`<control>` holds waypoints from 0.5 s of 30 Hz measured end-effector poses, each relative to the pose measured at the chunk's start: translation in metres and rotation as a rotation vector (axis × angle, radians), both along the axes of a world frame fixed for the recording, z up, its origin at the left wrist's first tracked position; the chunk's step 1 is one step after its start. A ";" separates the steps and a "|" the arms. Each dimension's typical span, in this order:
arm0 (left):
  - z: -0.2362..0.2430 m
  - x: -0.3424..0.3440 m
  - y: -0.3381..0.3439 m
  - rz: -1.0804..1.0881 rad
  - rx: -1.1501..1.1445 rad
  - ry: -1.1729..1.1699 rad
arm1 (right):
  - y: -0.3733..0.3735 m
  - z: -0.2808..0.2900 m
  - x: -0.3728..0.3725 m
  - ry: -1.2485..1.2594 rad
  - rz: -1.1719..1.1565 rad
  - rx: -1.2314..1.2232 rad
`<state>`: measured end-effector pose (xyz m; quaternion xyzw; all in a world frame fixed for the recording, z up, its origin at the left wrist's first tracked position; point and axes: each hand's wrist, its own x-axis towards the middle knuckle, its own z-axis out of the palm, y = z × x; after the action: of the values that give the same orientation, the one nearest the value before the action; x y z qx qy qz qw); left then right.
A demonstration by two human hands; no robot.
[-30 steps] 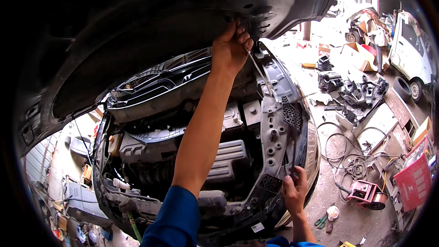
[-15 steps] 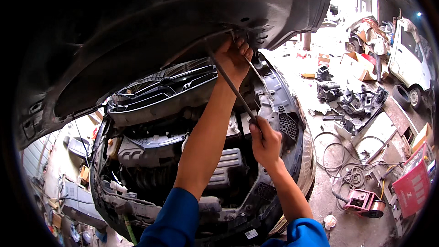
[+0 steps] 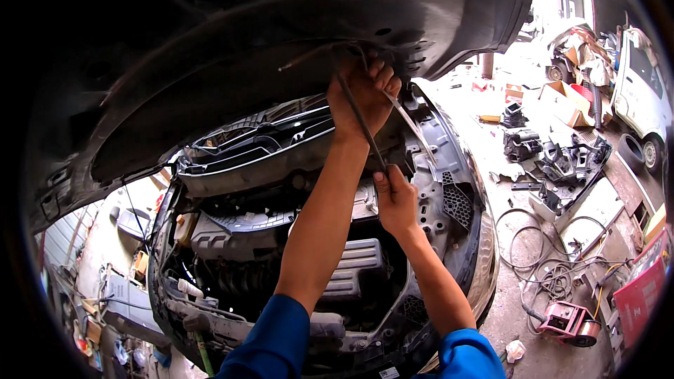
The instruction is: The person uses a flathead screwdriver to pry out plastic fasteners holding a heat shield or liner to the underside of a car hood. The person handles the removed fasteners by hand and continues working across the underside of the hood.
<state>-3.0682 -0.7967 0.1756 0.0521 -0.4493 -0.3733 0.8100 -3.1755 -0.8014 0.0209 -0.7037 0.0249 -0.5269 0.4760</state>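
The raised hood (image 3: 232,21) spans the top, its underside dark. My left hand (image 3: 365,88) is up against that underside, fingers closed round the thin pale prop rod (image 3: 414,126) that slants down to the right edge of the engine bay. My right hand (image 3: 393,203), lower down, grips a long dark metal bar (image 3: 357,112). The bar crosses in front of my left hand and forearm, and its upper part reaches the hood underside beside my left fingers, where the exact contact is hard to make out. Below both arms is the open engine bay (image 3: 239,238).
On the floor at right are dark car parts (image 3: 562,165), cardboard boxes (image 3: 562,102), a tire (image 3: 630,151), cables, a red wheeled machine (image 3: 565,319) and a red case (image 3: 639,288). A white vehicle (image 3: 639,91) stands behind. Panels and clutter (image 3: 126,302) lie at left.
My right hand has risen from the lower right toward the middle, bringing the bar's upper part up to the hood. My left hand stays at the underside, slightly shifted in the picture.
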 end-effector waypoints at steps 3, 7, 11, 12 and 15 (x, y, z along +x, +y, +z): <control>0.001 -0.001 -0.001 -0.046 -0.023 -0.016 | 0.009 0.000 0.006 0.019 0.099 0.097; 0.006 -0.003 0.008 -0.038 -0.034 -0.061 | 0.026 -0.003 0.022 -0.046 0.149 0.155; 0.007 -0.003 0.012 -0.037 -0.049 -0.119 | 0.030 -0.002 0.022 0.004 0.151 0.130; 0.008 -0.001 0.014 0.013 -0.012 -0.139 | 0.031 0.000 0.019 0.041 0.156 0.125; 0.015 0.000 0.021 0.112 0.070 -0.181 | 0.032 0.008 0.008 0.090 0.170 0.119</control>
<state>-3.0686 -0.7752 0.1904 0.1389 -0.5036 -0.3367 0.7834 -3.1676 -0.7694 0.0290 -0.6968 0.0177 -0.4502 0.5582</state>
